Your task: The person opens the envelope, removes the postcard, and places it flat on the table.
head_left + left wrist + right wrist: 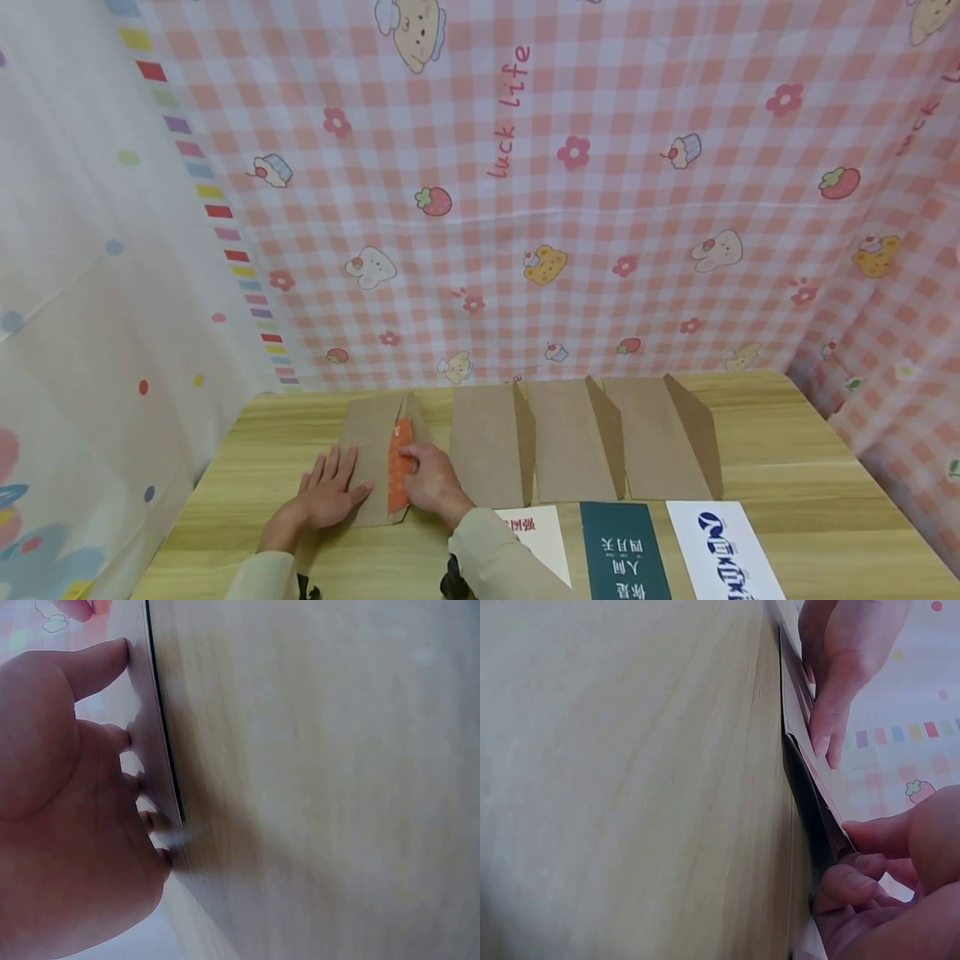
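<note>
A brown kraft-paper envelope [369, 442] lies at the left of the table with its flap folded out on the right side. Flat on its lower left part, with fingers spread, rests my left hand [327, 495]; in the left wrist view the fingertips of that hand [67, 787] press along the paper's edge. My right hand [435, 482] pinches an orange card [400, 479] by its right edge, between thumb and fingers. The card lies lengthwise along the envelope's mouth, and its left part is hidden. Close up, the right hand [900, 874] grips at the lifted paper edge.
To the right stand out more kraft envelopes [487, 442], side by side with flaps raised. Nearer me lie a cream card [551, 542], partly under the right sleeve, a dark green card [618, 529] and a white card [750, 542]. A checked cloth [600, 317] hangs behind the table.
</note>
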`<state>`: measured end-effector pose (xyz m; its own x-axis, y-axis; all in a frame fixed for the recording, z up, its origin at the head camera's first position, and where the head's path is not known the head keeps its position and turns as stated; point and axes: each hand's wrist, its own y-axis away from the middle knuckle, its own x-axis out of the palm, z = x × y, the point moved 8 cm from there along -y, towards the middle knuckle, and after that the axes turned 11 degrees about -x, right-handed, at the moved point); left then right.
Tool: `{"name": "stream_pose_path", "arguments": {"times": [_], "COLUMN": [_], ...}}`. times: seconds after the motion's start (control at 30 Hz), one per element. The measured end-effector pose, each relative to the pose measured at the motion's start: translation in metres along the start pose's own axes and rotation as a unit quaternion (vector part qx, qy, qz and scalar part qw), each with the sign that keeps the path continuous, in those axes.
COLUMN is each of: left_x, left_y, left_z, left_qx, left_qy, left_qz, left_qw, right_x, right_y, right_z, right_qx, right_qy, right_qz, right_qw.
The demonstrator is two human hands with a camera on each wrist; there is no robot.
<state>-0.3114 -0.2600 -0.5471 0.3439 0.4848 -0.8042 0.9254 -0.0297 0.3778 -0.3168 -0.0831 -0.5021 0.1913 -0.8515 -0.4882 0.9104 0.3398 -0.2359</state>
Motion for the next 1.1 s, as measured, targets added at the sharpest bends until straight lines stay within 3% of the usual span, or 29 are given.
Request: {"name": "stream_pose_path", "arguments": {"times": [0.43, 1.1], "left_x": [0.005, 0.005], "left_y": [-0.008, -0.007], "left_z": [0.010, 0.008], "left_qx": [-0.003, 0.000], "left_qy": [0.001, 0.008], "left_qz": [0.002, 0.005], "left_qw": [1.0000, 1.0000], "right_x": [-0.003, -0.008], "right_y": [0.003, 0.007], "right_z": [0.000, -0.004], "right_qx": [0.006, 0.024], "right_qy": [-0.013, -0.043], "right_qz": [0.022, 0.032], "right_qw": [0.9997, 0.9983]}}
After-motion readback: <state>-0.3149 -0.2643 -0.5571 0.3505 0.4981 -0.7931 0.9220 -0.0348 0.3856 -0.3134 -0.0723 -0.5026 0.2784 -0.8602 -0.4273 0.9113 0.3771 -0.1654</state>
